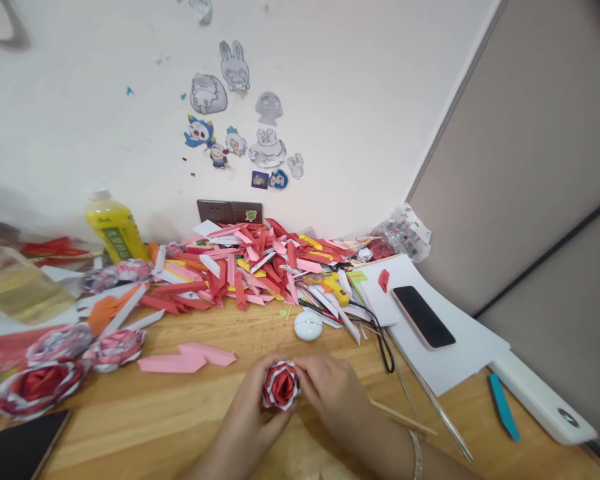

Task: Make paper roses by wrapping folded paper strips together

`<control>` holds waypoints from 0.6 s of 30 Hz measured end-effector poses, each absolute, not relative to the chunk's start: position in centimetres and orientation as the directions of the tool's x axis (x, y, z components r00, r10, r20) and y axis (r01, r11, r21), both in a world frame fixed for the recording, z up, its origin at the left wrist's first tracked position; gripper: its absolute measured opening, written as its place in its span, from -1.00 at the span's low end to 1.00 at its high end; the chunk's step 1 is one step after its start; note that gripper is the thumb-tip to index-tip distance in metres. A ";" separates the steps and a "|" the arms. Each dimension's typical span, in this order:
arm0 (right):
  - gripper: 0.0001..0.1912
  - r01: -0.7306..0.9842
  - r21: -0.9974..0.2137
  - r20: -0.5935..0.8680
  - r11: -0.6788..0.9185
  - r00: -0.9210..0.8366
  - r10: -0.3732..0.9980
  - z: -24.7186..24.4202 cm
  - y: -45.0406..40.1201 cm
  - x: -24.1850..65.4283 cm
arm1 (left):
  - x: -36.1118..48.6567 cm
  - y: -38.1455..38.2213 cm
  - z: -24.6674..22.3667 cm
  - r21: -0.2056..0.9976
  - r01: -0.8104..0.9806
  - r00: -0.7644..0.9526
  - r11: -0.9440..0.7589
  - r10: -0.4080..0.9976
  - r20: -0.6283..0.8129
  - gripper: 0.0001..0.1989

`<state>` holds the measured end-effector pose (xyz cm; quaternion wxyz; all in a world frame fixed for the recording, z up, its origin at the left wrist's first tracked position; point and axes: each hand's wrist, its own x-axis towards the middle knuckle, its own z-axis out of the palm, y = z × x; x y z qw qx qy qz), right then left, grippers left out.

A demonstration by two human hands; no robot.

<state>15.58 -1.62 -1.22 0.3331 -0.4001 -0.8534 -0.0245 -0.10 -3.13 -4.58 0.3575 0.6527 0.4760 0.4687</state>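
Note:
A folded paper rose (282, 386), red inside with white-edged petals, sits between my two hands above the wooden table. My left hand (253, 407) is wrapped round its left side and underside. From the right, my right hand (330, 390) presses its fingers against the rose's rim; the fingertips are partly hidden. Left of my hands lie pink folded paper strips (187, 359). Finished paper flowers rest farther left, among them a red and white rose (43, 385) and a pink and white one (115, 348). Just beyond my hands stands a white egg-shaped case (308, 326).
A heap of folded strips (250, 260) lies along the wall. Near it are a yellow bottle (115, 227) and a yellow glue gun (336, 287) with a black cord. At right are a phone (423, 317) on white paper, a teal cutter (503, 407) and thin rods (445, 420).

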 end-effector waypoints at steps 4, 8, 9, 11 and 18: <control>-0.62 0.695 -0.280 0.517 0.662 -0.472 0.714 -1.1 -1.4 15.6 | -0.2 -3.2 -4.6 0.906 0.295 0.096 -0.303 0.953 0.288 -0.64; -0.74 0.700 -0.348 0.453 0.623 -0.457 0.766 -0.5 -1.3 15.6 | -0.2 -3.3 -4.3 0.920 0.278 0.087 -0.276 0.961 0.262 -0.62; -0.76 0.704 -0.355 0.449 0.615 -0.448 0.773 -0.3 -1.3 15.6 | -0.1 -3.3 -4.3 0.925 0.274 0.085 -0.263 0.965 0.249 -0.62; -0.77 0.715 -0.357 0.463 0.602 -0.424 0.778 -0.1 -1.4 15.6 | -0.1 -3.3 -4.3 0.930 0.272 0.087 -0.247 0.969 0.232 -0.60; -0.69 0.746 -0.304 0.547 0.592 -0.372 0.750 0.2 -1.8 15.6 | -0.2 -3.1 -4.1 0.883 0.332 0.108 -0.331 0.944 0.313 -0.63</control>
